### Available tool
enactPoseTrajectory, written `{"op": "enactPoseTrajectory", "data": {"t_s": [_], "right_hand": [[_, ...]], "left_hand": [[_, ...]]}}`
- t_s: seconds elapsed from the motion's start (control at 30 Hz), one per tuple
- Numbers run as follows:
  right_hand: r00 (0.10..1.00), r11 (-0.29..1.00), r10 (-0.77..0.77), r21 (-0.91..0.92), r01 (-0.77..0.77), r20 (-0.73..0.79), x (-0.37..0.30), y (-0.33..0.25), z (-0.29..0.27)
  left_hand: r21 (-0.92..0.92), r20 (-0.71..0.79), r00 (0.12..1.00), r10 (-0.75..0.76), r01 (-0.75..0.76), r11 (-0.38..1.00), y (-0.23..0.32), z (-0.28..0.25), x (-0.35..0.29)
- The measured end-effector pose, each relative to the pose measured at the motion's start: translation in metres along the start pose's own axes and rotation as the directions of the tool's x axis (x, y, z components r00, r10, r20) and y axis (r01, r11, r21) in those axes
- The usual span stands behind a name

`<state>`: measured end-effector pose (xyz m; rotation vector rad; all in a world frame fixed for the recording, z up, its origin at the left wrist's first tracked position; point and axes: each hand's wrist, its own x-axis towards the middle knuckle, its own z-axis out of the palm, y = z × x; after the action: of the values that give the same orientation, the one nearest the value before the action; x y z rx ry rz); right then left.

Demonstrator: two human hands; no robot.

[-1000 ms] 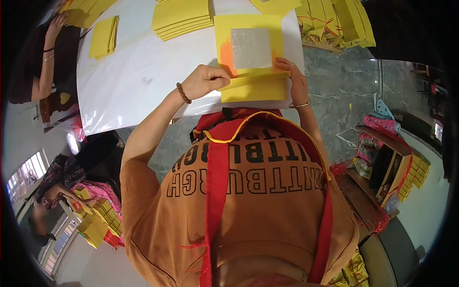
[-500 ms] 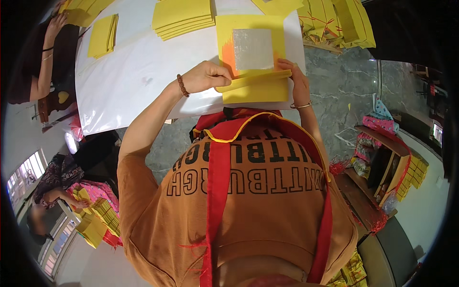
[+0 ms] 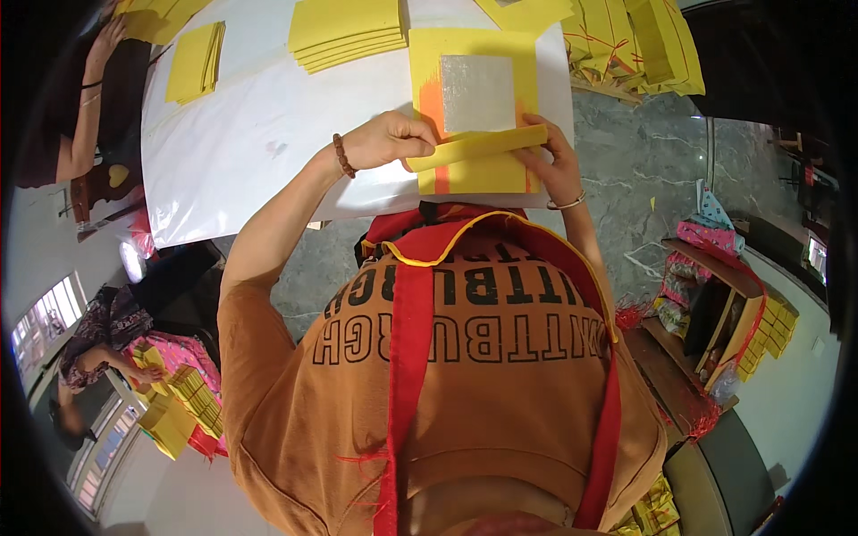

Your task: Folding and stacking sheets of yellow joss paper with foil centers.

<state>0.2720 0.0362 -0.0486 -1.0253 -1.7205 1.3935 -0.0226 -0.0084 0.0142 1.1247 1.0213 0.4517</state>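
Between my two hands is a folded band of yellow paper (image 3: 487,146), lying slantwise over larger yellow sheets (image 3: 472,43). The upper sheet bears an orange patch and a silvery foil square (image 3: 478,94). My left hand (image 3: 391,141) pinches the band's left end, a beaded bracelet on its wrist. At the other end, my right hand (image 3: 556,165) grips the band, thumb below it and fingers above. Orange streaks show on the yellow paper below the band, near the table's front edge.
On the white-covered table (image 3: 259,134) lie a fanned yellow paper stack (image 3: 347,36) and a smaller one (image 3: 195,62). Folded yellow paper pieces with red strings (image 3: 617,40) are at the far right. Another person's arm (image 3: 89,116) reaches in at left; a wooden shelf (image 3: 715,268) stands at right.
The yellow band's right end is tilted up a little. My right fingers have shifted around it, with the thumb now visible below. Orange streaks have come into view beneath the band.
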Motion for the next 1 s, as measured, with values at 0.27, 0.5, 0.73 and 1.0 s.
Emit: {"op": "enactPoseTrajectory", "data": {"t_s": [0.27, 0.5, 0.73, 1.0], "right_hand": [[1.000, 0.988, -0.014, 0.151, 0.017, -0.025, 0.006, 0.013, -0.002], [0.981, 0.972, -0.192, -0.139, 0.191, 0.006, 0.011, 0.005, -0.011], [0.871, 0.670, -0.424, -0.560, 0.487, 0.249, -0.008, -0.042, -0.018], [0.972, 0.931, 0.092, -0.364, -0.007, 0.218, -0.011, -0.064, -0.007]], "left_hand": [[0.427, -0.025, 0.942, 0.335, -0.293, 0.855, 0.011, -0.008, -0.017], [0.863, -0.129, 0.776, 0.618, -0.219, 0.455, -0.003, 0.015, -0.003], [0.945, 0.055, 0.663, 0.747, -0.276, 0.175, -0.003, 0.043, -0.029], [0.648, -0.437, 0.766, 0.471, -0.095, 0.756, -0.026, 0.056, -0.026]]}}
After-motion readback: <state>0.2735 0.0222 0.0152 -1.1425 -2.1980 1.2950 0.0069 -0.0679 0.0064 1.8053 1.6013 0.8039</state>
